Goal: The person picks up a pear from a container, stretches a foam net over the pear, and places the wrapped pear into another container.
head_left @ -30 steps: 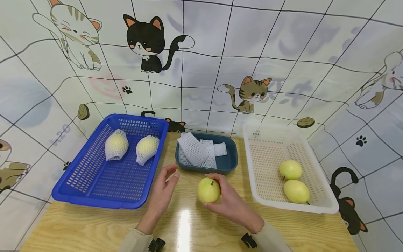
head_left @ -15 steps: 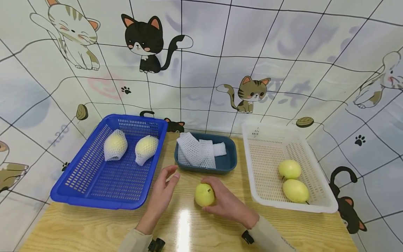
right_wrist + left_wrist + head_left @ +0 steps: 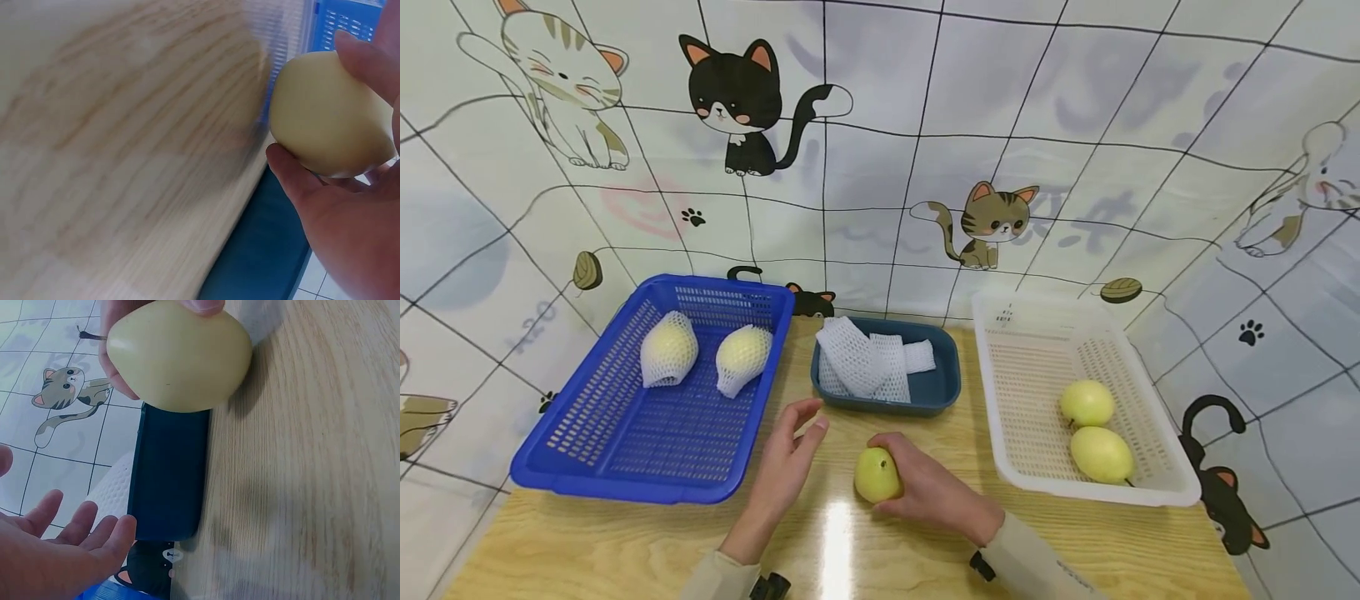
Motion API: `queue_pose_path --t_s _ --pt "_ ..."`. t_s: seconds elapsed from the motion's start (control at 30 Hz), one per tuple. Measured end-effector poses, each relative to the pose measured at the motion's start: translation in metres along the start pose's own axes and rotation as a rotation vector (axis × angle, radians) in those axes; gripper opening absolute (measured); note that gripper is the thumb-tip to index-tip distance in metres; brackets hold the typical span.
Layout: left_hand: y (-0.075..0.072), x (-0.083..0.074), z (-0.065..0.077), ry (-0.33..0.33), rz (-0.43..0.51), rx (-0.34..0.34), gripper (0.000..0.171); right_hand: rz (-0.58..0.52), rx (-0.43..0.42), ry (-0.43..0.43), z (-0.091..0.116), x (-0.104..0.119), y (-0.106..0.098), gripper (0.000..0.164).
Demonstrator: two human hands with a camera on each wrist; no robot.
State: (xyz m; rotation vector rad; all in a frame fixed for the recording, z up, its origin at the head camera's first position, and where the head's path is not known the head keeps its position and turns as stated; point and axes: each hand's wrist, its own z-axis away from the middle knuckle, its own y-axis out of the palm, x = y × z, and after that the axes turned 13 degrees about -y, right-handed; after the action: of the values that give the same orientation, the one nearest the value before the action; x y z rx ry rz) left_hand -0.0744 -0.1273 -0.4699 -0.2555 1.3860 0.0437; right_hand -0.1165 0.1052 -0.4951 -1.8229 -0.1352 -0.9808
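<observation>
My right hand (image 3: pixel 936 492) grips a yellow-green pear (image 3: pixel 876 476) over the table, thumb on the near side and fingers on the far side. In the left wrist view the pear (image 3: pixel 181 356) lies sideways, its dark stem pointing left. The right wrist view shows fingertips pressed against the pear (image 3: pixel 328 115). My left hand (image 3: pixel 782 462) hovers beside the blue basket with relaxed fingers, holding nothing; its fingers (image 3: pixel 115 544) are spread apart from the pear. Behind both hands stands a dark teal tray (image 3: pixel 940 387) holding several white foam net sleeves (image 3: pixel 853 358).
On the left, a blue basket (image 3: pixel 625 492) holds two net-wrapped pears, one pear (image 3: pixel 670 346) left of the other pear (image 3: pixel 745 354). A white basket (image 3: pixel 1022 479) on the right contains two bare pears, a rear pear (image 3: pixel 1087 403) and a front pear (image 3: pixel 1102 455). A cat-print backdrop (image 3: pixel 880 167) rises behind.
My right hand has carried the pear leftward and slightly nearer, turning its stem end. The left hand keeps nearly the same place and pose. The whole head view has shifted slightly.
</observation>
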Motion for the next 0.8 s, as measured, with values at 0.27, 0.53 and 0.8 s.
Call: queue_pose_path --t_s 0.27,0.53,0.8 --pt "0.001 0.001 -0.002 0.019 0.017 -0.006 0.038 0.016 0.036 0.034 -0.002 0.000 0.000 0.083" --pt "0.003 -0.006 -0.009 0.033 0.055 -0.042 0.035 0.019 0.048 0.024 0.000 -0.004 0.001 0.089" --pt "0.007 -0.025 -0.020 0.119 0.112 -0.135 0.028 0.016 0.021 0.017 0.010 0.003 -0.013 0.096"
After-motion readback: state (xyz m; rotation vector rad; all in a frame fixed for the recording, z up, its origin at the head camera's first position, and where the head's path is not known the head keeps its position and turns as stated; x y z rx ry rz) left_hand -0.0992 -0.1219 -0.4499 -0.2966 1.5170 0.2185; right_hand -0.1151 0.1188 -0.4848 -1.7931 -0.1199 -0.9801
